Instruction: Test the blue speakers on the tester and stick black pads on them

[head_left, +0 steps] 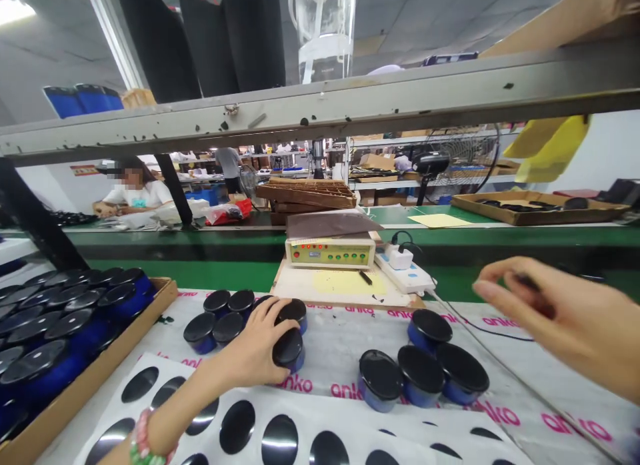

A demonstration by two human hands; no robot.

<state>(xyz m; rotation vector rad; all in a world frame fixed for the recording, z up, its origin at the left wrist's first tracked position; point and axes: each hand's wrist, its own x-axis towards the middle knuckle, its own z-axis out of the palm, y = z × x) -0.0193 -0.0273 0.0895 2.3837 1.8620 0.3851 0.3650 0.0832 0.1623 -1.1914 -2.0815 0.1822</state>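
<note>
My left hand is wrapped around a short round blue piece with a glossy black top, its thumb and fingers at the sides. Beneath and beyond its fingers stand several more such pieces, partly covered by the hand. On the right, my right hand is held above the table with fingers curled together. Something dark shows between them, too blurred to name. Left of that hand is a group of several black-topped blue pieces. A white sheet with black round stickers lies in front.
A cardboard tray full of the same pieces stands at left. At the back are a control box and a white power strip, its cable running rightward. A shelf beam crosses overhead. A co-worker sits beyond.
</note>
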